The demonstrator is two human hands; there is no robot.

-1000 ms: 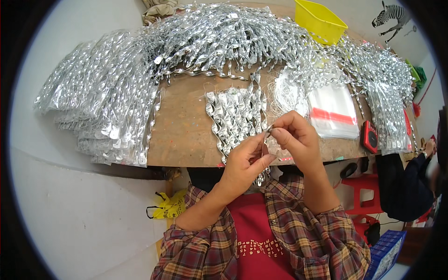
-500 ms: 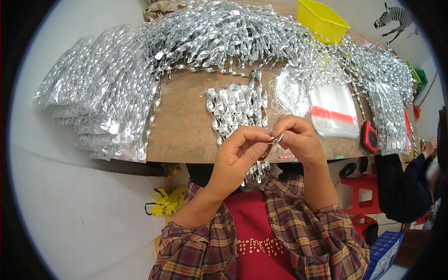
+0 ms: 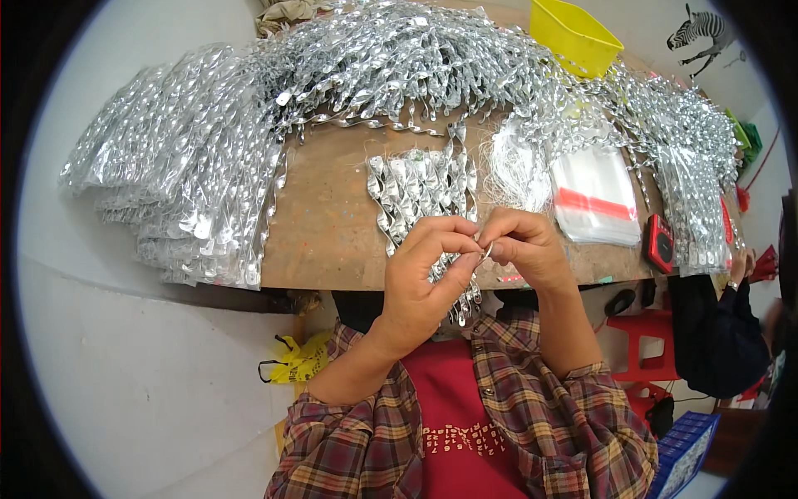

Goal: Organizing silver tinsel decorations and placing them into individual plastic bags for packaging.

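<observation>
Above the table's front edge, the fingertips of my left hand (image 3: 426, 270) and my right hand (image 3: 532, 256) meet in a pinch. Between them shows a small loop of thin pale string (image 3: 487, 251); most of it is hidden by the fingers. Just beneath and behind the hands lies a row of silver twisted strips (image 3: 418, 187), side by side, with lower ends hanging past the table edge. A bundle of loose white strings (image 3: 517, 170) rests beyond my right hand. Beside it is a stack of clear plastic bags (image 3: 598, 170) with a red band.
A big heap of silver twisted strips (image 3: 391, 58) covers the back of the brown table (image 3: 324, 200). Bagged strips (image 3: 191, 166) are piled at the left. A yellow bin (image 3: 573, 37), a red box-shaped device (image 3: 659, 243) and a red stool (image 3: 648, 345) are at the right, near another person's arm (image 3: 719, 333).
The small loop between my fingertips has shifted slightly, and my left fingers have moved a little higher. At the far right, the other person's hand has moved left, with something dark red beside it.
</observation>
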